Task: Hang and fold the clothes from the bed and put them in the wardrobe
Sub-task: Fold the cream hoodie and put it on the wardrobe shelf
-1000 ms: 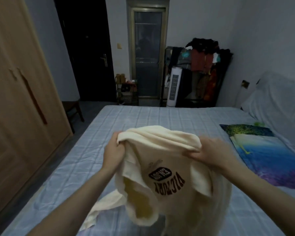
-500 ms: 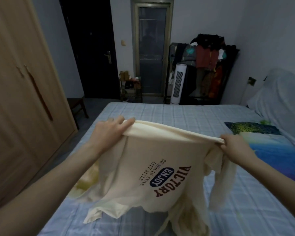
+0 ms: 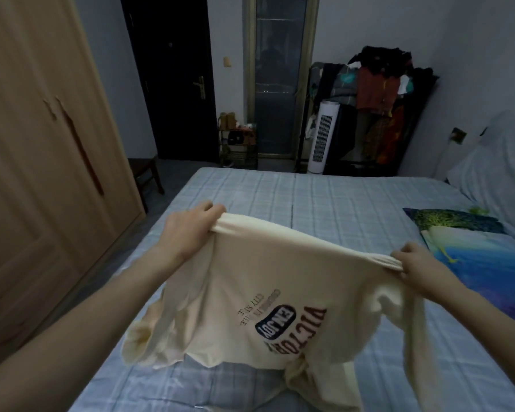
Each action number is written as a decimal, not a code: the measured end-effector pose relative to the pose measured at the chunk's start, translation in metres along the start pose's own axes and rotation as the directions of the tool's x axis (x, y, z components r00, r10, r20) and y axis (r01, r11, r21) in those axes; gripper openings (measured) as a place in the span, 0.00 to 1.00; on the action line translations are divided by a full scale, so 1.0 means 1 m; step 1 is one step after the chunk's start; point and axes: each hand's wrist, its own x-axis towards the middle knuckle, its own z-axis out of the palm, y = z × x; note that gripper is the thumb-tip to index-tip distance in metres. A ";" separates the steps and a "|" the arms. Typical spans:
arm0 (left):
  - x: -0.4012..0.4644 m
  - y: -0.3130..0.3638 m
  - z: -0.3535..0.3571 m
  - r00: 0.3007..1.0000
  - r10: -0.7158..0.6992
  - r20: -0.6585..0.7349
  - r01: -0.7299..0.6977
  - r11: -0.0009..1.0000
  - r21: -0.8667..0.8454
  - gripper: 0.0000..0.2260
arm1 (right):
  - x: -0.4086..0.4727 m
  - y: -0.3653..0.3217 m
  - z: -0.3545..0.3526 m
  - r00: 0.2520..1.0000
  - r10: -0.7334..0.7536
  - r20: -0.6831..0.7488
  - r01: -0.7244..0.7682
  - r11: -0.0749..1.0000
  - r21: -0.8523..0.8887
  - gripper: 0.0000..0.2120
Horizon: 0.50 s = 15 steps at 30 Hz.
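dim bedroom from my head camera: the bed (image 3: 324, 203) with its pale blue checked sheet fills the middle of the view, running away from me toward the far wall. on my left stands the wooden wardrobe (image 3: 42, 173), its doors closed. beyond the bed's far end there is a dark door (image 3: 176, 78), a glazed door (image 3: 281, 75), a small shoe rack (image 3: 238, 144), a white tower fan (image 3: 323, 135) and a clothes rack (image 3: 378, 108) heaped with dark and red garments. at the right edge a colourful printed pillow (image 3: 473, 257) lies on the sheet, with a grey covered pillow (image 3: 500, 168) behind it against the wall.

over the bed i hold up a cream t-shirt (image 3: 274, 292), stretched between both hands by its hem edge. my left hand (image 3: 188, 230) has its fingers curled over the bunched fabric at the left corner, thumb underneath, gripping it. my right hand (image 3: 419, 269) pinches the gathered fabric at the right corner, fingers closed tight around it. the shirt hangs upside down toward me, so the print reading "victory" and "enjoy" is inverted. its sleeves droop at either side, and the lower part, near the neck, touches the sheet close to me. the stretched edge is above the mattress, slanting down from left to right.
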 end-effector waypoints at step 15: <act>0.091 0.190 -0.030 0.974 0.216 -0.063 -0.207 0.747 -0.632 0.09 | 0.021 0.136 -0.154 0.679 0.713 0.173 -0.253 0.005 0.968 0.09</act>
